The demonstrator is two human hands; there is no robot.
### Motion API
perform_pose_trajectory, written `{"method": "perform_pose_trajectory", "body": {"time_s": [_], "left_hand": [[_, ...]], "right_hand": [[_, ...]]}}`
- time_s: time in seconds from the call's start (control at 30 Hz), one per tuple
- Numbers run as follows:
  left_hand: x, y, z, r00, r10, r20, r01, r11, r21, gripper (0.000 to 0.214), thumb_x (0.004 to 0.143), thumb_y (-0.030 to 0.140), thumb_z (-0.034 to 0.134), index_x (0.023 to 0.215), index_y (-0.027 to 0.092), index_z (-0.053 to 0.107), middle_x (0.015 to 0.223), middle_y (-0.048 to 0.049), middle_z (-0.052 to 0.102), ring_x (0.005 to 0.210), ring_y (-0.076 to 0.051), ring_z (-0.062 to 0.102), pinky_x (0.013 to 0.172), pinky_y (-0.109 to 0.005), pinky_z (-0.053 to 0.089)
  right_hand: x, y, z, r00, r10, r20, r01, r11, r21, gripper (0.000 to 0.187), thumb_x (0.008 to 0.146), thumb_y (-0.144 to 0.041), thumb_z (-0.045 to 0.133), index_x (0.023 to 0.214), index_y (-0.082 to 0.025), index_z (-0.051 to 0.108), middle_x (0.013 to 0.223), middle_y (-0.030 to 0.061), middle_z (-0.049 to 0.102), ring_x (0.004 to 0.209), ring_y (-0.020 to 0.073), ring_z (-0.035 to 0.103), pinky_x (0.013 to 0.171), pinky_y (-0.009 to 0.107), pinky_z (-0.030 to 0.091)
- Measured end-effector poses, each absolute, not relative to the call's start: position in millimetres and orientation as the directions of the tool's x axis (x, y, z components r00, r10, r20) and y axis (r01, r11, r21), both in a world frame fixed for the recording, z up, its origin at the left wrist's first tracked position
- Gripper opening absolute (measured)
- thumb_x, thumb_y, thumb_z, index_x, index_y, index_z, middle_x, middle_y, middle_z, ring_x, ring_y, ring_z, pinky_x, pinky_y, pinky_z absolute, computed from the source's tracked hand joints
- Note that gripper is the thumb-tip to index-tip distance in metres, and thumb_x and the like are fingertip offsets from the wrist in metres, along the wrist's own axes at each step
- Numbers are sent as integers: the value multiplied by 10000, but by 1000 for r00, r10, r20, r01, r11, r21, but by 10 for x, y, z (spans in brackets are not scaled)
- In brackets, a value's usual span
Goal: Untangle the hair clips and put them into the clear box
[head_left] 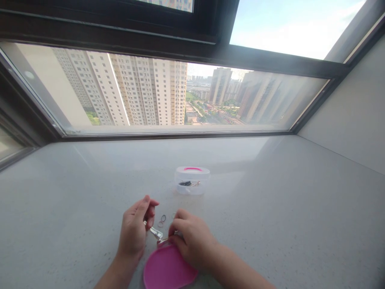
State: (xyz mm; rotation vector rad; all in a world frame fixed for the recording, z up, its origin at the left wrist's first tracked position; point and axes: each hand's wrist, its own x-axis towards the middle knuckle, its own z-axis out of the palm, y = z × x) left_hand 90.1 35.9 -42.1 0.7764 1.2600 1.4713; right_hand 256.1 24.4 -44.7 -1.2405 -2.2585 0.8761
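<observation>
- Silver metal clip (155,233), small, narrow and shiny, is pinched in my left hand (132,228), just above the white stone window sill (90,200). It points towards the top edge of a flat pink oval plastic piece (167,268), and its exact form is too small to make out.
- My left hand is nearly closed, with the fingers curled around the clip's near end and no wide gap showing.
- My right hand (192,241) is curved and mostly closed over the upper edge of the pink piece, appearing to grasp it. Its fingers hide much of what they touch.
- Two small thin brownish rings (162,220) lie on the sill just beyond my hands.
- Farther ahead stands a clear rectangular plastic box with a pink handle (192,173), holding black metal clips (185,183).
- Beyond the sill, a wide dark-framed window (192,134) looks out on tall pale apartment towers (147,90).
- Risks, as I judge them: a loosened pinch could let the slick metal clip drop or spring away. The pink piece could skid on the smooth stone if pressed unevenly, and a careless sideways move could knock the light rings out of place.
</observation>
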Motion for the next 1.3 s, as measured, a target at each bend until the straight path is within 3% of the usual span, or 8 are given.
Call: {"method": "perform_pose_trajectory", "body": {"time_s": [0.13, 0.27, 0.43, 0.63, 0.83, 1.13, 1.3], "left_hand": [[898, 372, -378, -294, 943, -156, -314, 59, 948, 201, 697, 319, 720, 743, 135, 652, 486, 61, 507, 432, -58, 400, 406, -154, 297], [899, 385, -358, -265, 945, -190, -369, 83, 926, 243, 654, 283, 758, 819, 143, 649, 490, 54, 546, 487, -78, 463, 452, -149, 378], [916, 396, -348, -231, 954, -192, -450, 70, 890, 334, 588, 192, 821, 870, 163, 646, 715, 42, 615, 648, -82, 567, 616, -157, 494], [924, 393, -348, -199, 963, -183, -494, 63, 867, 388, 566, 131, 845, 897, 184, 650, 838, 23, 627, 811, -94, 599, 727, -140, 509], [933, 403, -352, -177, 959, -223, -504, 106, 857, 368, 539, 126, 859, 845, 176, 661, 810, 22, 629, 732, -94, 622, 676, -156, 548], [936, 377, -324, -146, 970, -195, -526, 91, 846, 329, 586, 180, 844, 853, 199, 653, 879, 39, 591, 738, -133, 664, 701, -268, 590], [948, 373, -334, -121, 978, -169, -491, 89, 866, 323, 608, 183, 837, 857, 191, 632, 869, 36, 604, 713, -121, 657, 641, -219, 553]], "right_hand": [[2565, 253, -436, -483, 870, 102, 540, 388, -747, 115, 792, -105, 580, 841, -202, 616, 921, 15, 576, 774, 143, 548, 684, 231, 384], [2564, 272, -487, -365, 925, 109, 434, 273, -858, 81, 816, -110, 544, 820, -188, 565, 772, -3, 597, 690, 128, 515, 631, 219, 364], [2539, 337, -525, -265, 964, 6, 30, 14, -999, 123, 854, -284, 525, 797, -175, 518, 712, 9, 646, 435, 73, 418, 432, 192, 322], [2579, 450, -497, -104, 994, -33, -197, -53, -979, 217, 734, -336, 669, 742, -152, 553, 594, -33, 548, 415, 52, 379, 390, 178, 276], [2595, 478, -511, -155, 982, -107, -442, -165, -882, 253, 670, -312, 749, 776, -157, 579, 487, -89, 429, 381, 33, 288, 372, 172, 212], [2599, 509, -537, -177, 980, -91, -549, -175, -817, 318, 679, -365, 786, 731, -156, 552, 551, -78, 460, 406, 26, 342, 406, 172, 256], [2572, 490, -540, -201, 977, -70, -510, -165, -844, 374, 754, -485, 702, 777, -162, 514, 733, 12, 629, 533, 90, 567, 440, 174, 405]]}}
